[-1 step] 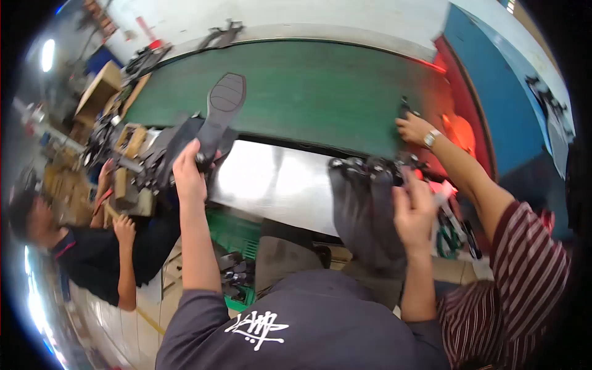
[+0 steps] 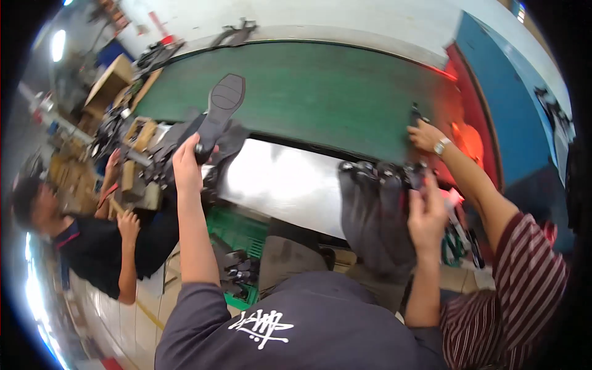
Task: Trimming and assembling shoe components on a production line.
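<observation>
My left hand (image 2: 187, 165) is closed around the heel end of a dark shoe (image 2: 226, 97), raised with its patterned grey sole facing me and its toe pointing up. Its upper is mostly hidden behind the sole. On the right end of the shiny metal plate (image 2: 283, 185), several dark shoes (image 2: 362, 203) lie in a row, hanging over the near edge. My right hand (image 2: 427, 216) is beside the last of them, fingers raised and smeared by motion. Whether it grips anything does not show.
Beyond the plate runs a green belt (image 2: 308, 86). At right, a co-worker's hand (image 2: 427, 135) holds a small dark item over it. Another person (image 2: 105, 246) works at left by a cluttered bench. A green crate (image 2: 250, 228) with dark items stands below the plate.
The whole scene has shifted slightly to the right in view. Against it, my left hand and the shoe are a little farther left. My right hand has stayed by the row of shoes.
</observation>
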`<state>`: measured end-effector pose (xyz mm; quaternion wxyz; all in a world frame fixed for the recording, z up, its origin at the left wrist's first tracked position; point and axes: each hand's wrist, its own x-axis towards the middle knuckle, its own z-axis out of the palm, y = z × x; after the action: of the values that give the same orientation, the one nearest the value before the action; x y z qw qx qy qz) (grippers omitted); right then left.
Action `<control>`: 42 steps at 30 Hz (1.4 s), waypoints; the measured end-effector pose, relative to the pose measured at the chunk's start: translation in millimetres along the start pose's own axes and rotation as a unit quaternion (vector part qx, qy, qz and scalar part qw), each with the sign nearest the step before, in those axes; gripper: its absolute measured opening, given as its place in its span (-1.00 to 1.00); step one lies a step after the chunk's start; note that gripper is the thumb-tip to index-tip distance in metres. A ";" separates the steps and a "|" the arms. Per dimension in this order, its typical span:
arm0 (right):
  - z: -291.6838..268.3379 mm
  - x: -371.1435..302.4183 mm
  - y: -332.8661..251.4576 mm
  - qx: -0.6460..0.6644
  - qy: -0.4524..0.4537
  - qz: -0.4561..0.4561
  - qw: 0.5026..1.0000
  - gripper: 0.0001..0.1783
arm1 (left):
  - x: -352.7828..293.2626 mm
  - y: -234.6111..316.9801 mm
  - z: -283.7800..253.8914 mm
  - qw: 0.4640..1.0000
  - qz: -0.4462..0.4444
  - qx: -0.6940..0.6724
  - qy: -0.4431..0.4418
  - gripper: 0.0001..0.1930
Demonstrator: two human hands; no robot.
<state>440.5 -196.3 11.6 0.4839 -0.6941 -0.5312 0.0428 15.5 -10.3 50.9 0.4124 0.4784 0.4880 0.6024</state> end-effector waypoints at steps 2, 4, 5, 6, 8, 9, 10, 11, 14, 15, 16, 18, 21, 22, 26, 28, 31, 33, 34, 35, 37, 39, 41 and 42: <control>-7.5 5.6 21.7 -0.020 0.023 -0.001 1.000 -0.40 | 45.7 -20.8 -64.5 0.990 0.065 0.104 0.063 -0.67; -6.3 15.4 27.4 -0.036 0.004 0.002 0.999 -0.36 | 60.8 -45.8 -125.1 0.932 0.113 0.313 0.146 -0.61; -2.9 20.1 26.5 -0.021 -0.025 0.054 0.998 -0.36 | 61.1 -55.8 -156.7 0.901 0.019 0.396 0.179 -0.56; 0.9 25.2 31.1 -0.001 -0.028 0.082 0.996 -0.40 | 55.0 -58.9 -153.8 0.881 0.008 0.433 0.191 -0.54; 6.0 36.5 42.2 0.000 -0.033 0.092 0.995 -0.46 | 33.5 -59.7 -130.0 0.868 -0.002 0.444 0.225 -0.57; 9.1 42.2 49.7 0.007 -0.045 0.097 0.994 -0.52 | 23.5 -59.4 -128.1 0.867 -0.003 0.444 0.227 -0.57; 13.6 48.0 59.8 0.075 -0.057 0.100 0.991 -0.69 | 17.1 -61.6 -124.7 0.836 0.114 0.466 0.267 -0.59; 14.9 48.8 67.4 0.070 -0.055 0.103 0.991 -0.69 | 10.2 -65.8 -119.2 0.792 0.228 0.479 0.302 -0.61; 12.0 46.8 37.3 0.151 -0.048 0.069 0.985 -0.83 | -36.4 -39.5 -34.5 0.958 0.145 0.184 0.164 -0.70; 9.3 39.7 6.5 0.182 -0.057 0.071 0.979 -0.83 | -61.1 -28.1 3.6 0.994 0.018 0.061 0.085 -0.67; 2.5 32.4 -33.5 0.195 -0.097 0.075 0.973 -0.82 | -84.2 -26.0 30.6 0.998 -0.059 0.007 0.003 -0.59; 12.2 12.2 -80.0 0.189 -0.151 -0.069 0.968 -0.73 | -130.4 -9.2 80.8 0.928 -0.213 -0.193 -0.237 -0.38; 40.9 -16.9 -94.1 0.219 -0.228 -0.160 0.935 -0.62 | -157.4 -12.6 125.1 0.757 -0.357 -0.380 -0.394 -0.33; 47.0 -24.1 -94.9 0.215 -0.220 -0.155 0.939 -0.58 | -164.7 -18.6 133.5 0.829 -0.381 -0.295 -0.283 -0.45; 29.0 -34.3 -97.2 0.272 -0.210 -0.024 0.939 -0.52 | -161.3 -22.5 124.7 0.822 -0.435 -0.292 -0.225 -0.74; 25.0 -41.0 -71.2 0.246 -0.204 -0.071 0.945 -0.48 | -163.4 -22.9 115.7 0.819 -0.433 -0.322 -0.197 -0.73; 11.7 -56.9 -88.3 0.336 -0.327 0.122 0.875 -0.40 | -167.3 -22.4 112.9 0.810 -0.420 -0.369 -0.177 -0.76; 21.7 -66.4 -88.8 0.345 -0.342 0.142 0.862 -0.33 | -174.1 -24.8 115.7 0.800 -0.395 -0.412 -0.186 -0.79; 24.5 -68.5 -87.9 0.336 -0.346 0.148 0.863 -0.31 | -175.9 -26.5 118.9 0.798 -0.397 -0.412 -0.187 -0.79; 27.1 -70.7 -85.1 0.326 -0.349 0.154 0.865 -0.29 | -177.6 -28.6 122.2 0.803 -0.391 -0.409 -0.189 -0.80; 35.2 -71.1 -77.6 0.325 -0.329 0.130 0.877 -0.37 | -179.8 -32.1 124.3 0.814 -0.379 -0.398 -0.188 -0.77; 33.7 -68.2 -73.5 0.311 -0.379 0.144 0.859 -0.42 | -182.3 -25.9 130.0 0.808 -0.410 -0.392 -0.160 -0.73; 37.2 -71.2 -75.4 0.316 -0.397 0.143 0.850 -0.43 | -183.3 -26.4 132.2 0.800 -0.440 -0.386 -0.129 -0.68; 43.8 -77.1 -74.0 0.348 -0.383 0.142 0.844 -0.45 | -183.0 -30.1 133.1 0.793 -0.449 -0.392 -0.124 -0.65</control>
<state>330.5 -231.4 6.5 0.4401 -0.4765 -0.5204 0.5554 183.7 -155.5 -1.7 0.8456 0.0732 0.3143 0.4252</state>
